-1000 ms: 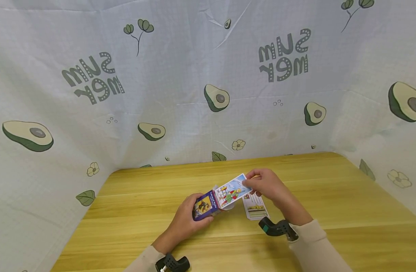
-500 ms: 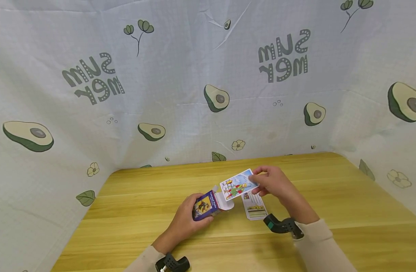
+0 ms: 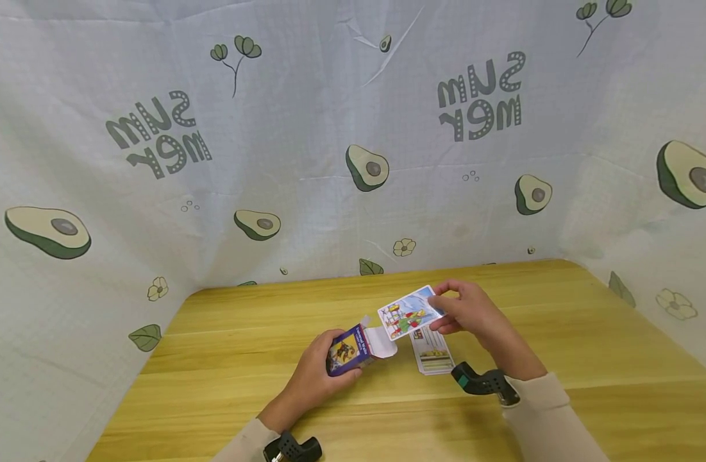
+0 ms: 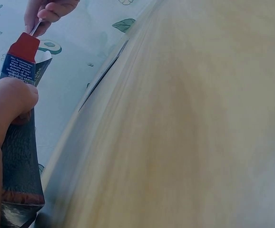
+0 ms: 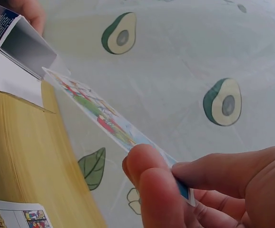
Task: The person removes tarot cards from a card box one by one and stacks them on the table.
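Note:
My left hand (image 3: 314,373) grips a purple tarot card box (image 3: 345,351), its end flap (image 3: 383,343) folded out towards the right. Between thumb and fingers, my right hand (image 3: 468,313) pinches an illustrated card (image 3: 409,313), picture side up, tilted above the table. Its near corner sits just off the box mouth. In the right wrist view the card (image 5: 104,111) appears nearly edge-on, with the box's opening (image 5: 30,47) facing it; how much the box holds I cannot tell. Below the right hand lies a small pile of cards (image 3: 435,358), partly covered by the held card.
A wooden table (image 3: 243,366) bears the pile. Behind it and at both sides hangs a white cloth (image 3: 306,115) printed with avocados and leaves. Each wrist wears a black camera, such as the one on the right wrist (image 3: 484,384).
The card has come out of the box mouth and moved to the right with my right hand, slowing over the last half second. Left hand and box have stayed in place.

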`<state>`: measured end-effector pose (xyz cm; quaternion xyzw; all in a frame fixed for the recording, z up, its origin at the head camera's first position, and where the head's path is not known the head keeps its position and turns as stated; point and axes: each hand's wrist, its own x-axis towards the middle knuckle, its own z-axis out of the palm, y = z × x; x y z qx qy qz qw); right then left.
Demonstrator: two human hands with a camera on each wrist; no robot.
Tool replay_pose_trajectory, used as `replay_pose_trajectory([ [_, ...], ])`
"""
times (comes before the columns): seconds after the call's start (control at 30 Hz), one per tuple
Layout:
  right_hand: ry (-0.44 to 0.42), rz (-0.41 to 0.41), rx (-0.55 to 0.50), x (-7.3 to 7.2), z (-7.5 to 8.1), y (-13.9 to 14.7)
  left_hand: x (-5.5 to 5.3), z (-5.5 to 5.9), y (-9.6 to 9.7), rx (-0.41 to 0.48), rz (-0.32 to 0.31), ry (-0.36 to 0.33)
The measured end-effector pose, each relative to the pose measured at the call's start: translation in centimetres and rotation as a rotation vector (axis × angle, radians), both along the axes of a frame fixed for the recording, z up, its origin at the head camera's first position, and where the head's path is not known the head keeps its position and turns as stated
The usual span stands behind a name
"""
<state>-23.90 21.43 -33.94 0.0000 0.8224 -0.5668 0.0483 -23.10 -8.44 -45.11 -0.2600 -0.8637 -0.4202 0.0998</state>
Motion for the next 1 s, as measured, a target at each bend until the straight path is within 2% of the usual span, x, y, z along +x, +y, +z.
replay_pose_trajectory([
  [0.33, 0.032, -0.016, 0.017, 0.04, -0.17, 0.61, 0.1, 0.11, 0.0, 0.001, 0.002, -0.007],
  [0.57, 0.068, -0.019, 0.092, 0.01, -0.27, 0.94, 0.09, 0.09, -0.02, -0.004, 0.005, -0.01],
  [1.0, 0.066, -0.064, 0.15, -0.06, -0.23, 1.01, 0.11, 0.12, -0.03, -0.007, 0.006, -0.013],
])
